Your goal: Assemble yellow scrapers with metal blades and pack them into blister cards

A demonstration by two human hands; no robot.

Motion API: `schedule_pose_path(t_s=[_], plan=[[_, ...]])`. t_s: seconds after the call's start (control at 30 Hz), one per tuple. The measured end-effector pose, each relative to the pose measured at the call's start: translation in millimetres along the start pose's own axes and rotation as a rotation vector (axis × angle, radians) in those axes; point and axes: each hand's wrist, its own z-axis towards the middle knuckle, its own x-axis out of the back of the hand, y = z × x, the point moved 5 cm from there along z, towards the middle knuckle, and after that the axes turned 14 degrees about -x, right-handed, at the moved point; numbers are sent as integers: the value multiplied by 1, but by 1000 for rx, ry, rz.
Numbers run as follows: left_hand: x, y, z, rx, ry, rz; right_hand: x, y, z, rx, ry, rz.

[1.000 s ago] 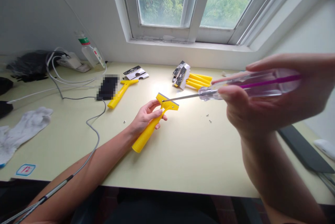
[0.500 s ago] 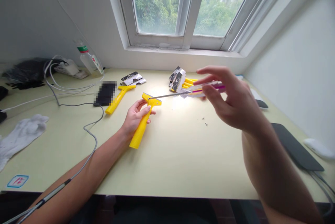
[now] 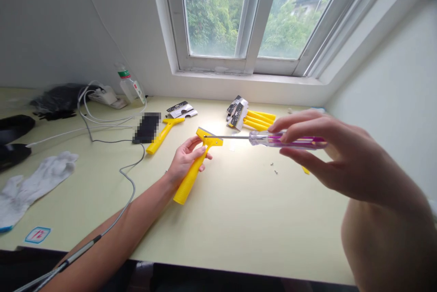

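My left hand (image 3: pixel 189 159) is closed around the neck of a yellow scraper (image 3: pixel 190 182), whose handle slants down toward me. A metal blade edge shows along the top of its head. Between the thumb and fingers of my right hand (image 3: pixel 336 155) is a screwdriver (image 3: pixel 259 138) with a clear and purple handle. It lies nearly level, and its tip meets the left screw spot on the scraper head. A second screw shows at the head's right side. Two small screws (image 3: pixel 274 168) lie on the table to the right of the scraper.
Another yellow scraper (image 3: pixel 164 136) lies beside a pixelated dark phone (image 3: pixel 147 128). Packaged yellow scrapers (image 3: pixel 257 120) and a black-and-white card (image 3: pixel 182 109) are at the back. White gloves (image 3: pixel 41 178), a bottle (image 3: pixel 131 88) and cables (image 3: pixel 131 178) occupy the left.
The view has shifted, so the table things appear lower and further right. My right hand has dropped, bringing the screwdriver from a slant to nearly level, its tip still at the scraper head.
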Motion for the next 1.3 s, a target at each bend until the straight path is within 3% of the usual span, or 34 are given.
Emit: schedule_pose_path(t_s=[0.13,0.27,0.33,0.47,0.53,0.6,0.73,0.8,0.9,1.07,1.23,1.3], plan=[[-2,0,0,7,0,-33,5,-5,-1,32,39,-80],[-2,-3,0,-14,14,-50,6,-1,1,-69,299,-267],[0,-4,0,-22,22,-51,3,2,3,-125,359,-308],[7,-3,3,-25,82,-38,-7,-2,8,-17,153,-240],[8,-1,3,-25,89,-39,-5,-5,7,50,124,-228],[6,0,2,-30,82,-43,0,-6,6,26,198,-280],[0,1,-1,-41,67,-46,9,2,3,-152,433,-397],[0,1,0,-42,81,-33,3,9,6,-187,353,-332],[3,2,0,-36,112,-24,-11,14,12,-114,157,-129],[4,-3,0,-8,114,-20,-11,23,13,-182,367,-159],[6,1,2,-21,120,-19,-12,14,13,-50,126,57],[7,5,3,-43,117,-17,-9,9,11,0,128,61]])
